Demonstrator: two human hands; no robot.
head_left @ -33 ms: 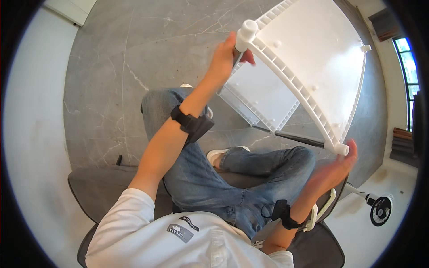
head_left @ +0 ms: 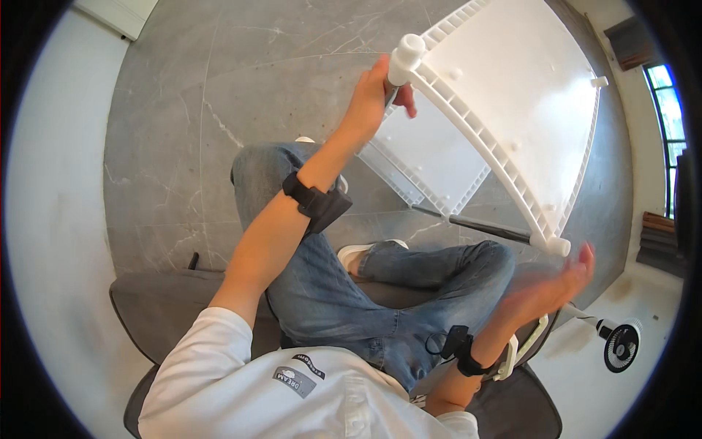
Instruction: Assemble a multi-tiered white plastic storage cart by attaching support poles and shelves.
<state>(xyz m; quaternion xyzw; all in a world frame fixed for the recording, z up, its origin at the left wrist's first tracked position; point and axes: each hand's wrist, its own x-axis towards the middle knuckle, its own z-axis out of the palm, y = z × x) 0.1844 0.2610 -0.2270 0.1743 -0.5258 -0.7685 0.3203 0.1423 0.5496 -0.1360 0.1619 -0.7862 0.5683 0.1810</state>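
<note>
A white plastic shelf rack [head_left: 512, 95] with several tiers and metal poles stands tilted at the upper right, its ribbed panel side facing me. My left hand [head_left: 373, 99] is wrapped round a metal pole just below the rounded white corner cap [head_left: 408, 53]. Its fingertips show on the far side of that pole. My right hand [head_left: 552, 289] is just off the near right corner [head_left: 557, 246], touching nothing; motion blurs it, but the fingers look stretched out. From that corner a dark shiny pole [head_left: 488, 229] runs back to the lower tiers [head_left: 431, 146].
I sit on a grey padded seat [head_left: 161, 311], legs bent close to the rack. Grey marbled tile floor [head_left: 183, 146] spreads ahead. A white wall [head_left: 58, 219] is on the left. A small black-and-white fan [head_left: 621, 347] is at the lower right, below a window [head_left: 664, 110].
My right hand has come away from the rack's near corner, moving slightly right and toward me. The left hand stays on its pole, and the rack is almost still.
</note>
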